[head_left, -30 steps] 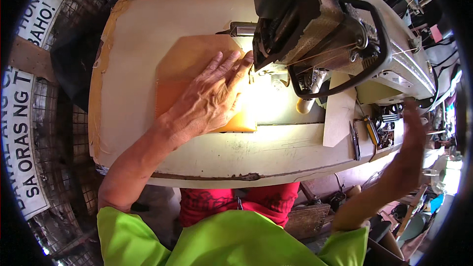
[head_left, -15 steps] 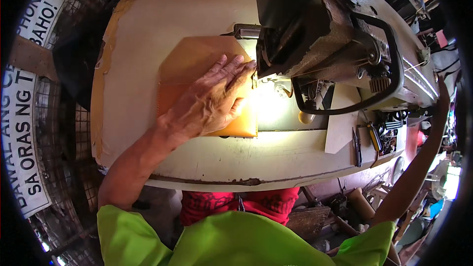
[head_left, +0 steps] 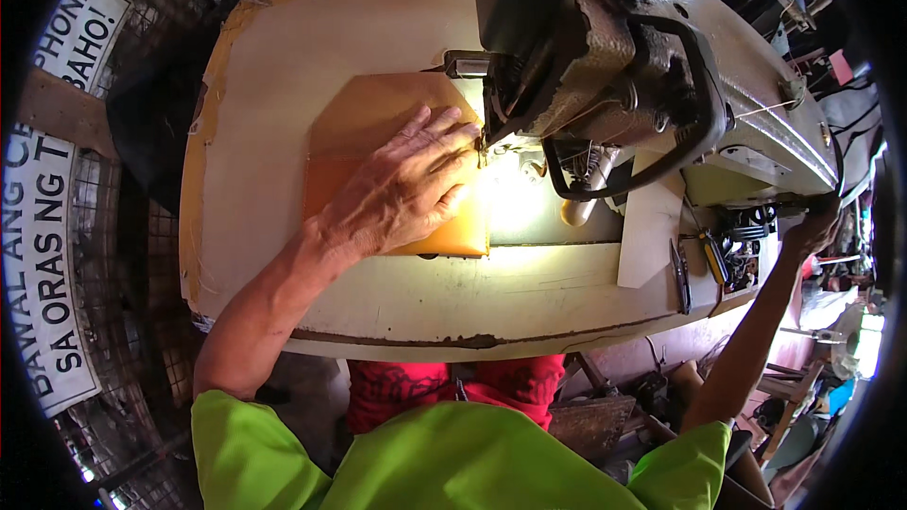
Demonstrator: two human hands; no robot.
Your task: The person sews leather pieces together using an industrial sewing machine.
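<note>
A tan-orange, leather-like panel point(head_left: 354, 113) with cut top corners lies flat on the sewing table point(head_left: 274, 38). Its lower part looks like a second, brighter layer. My left hand point(head_left: 402, 184) rests on it, palm down and fingers stretched out, fingertips close to the head of the sewing machine point(head_left: 605, 47). The panel's right edge runs beneath that head, in bright lamp light; the needle cannot be made out. Far to the right, my right hand point(head_left: 814, 227) is at the lower rim of the machine's dark handwheel point(head_left: 839, 165). Its fingers are hidden.
A black looped bar point(head_left: 709, 123) juts from the machine's front. Right of the needle area lie a pale angular sheet point(head_left: 652, 236), a dark slim tool point(head_left: 681, 276) and a yellow-and-black handled tool point(head_left: 715, 257). Wire mesh with signs point(head_left: 52, 264) stands at left.
My right hand has moved down along the handwheel's side. The left hand stays on the panel, nearly unchanged. The whole view has shifted slightly.
</note>
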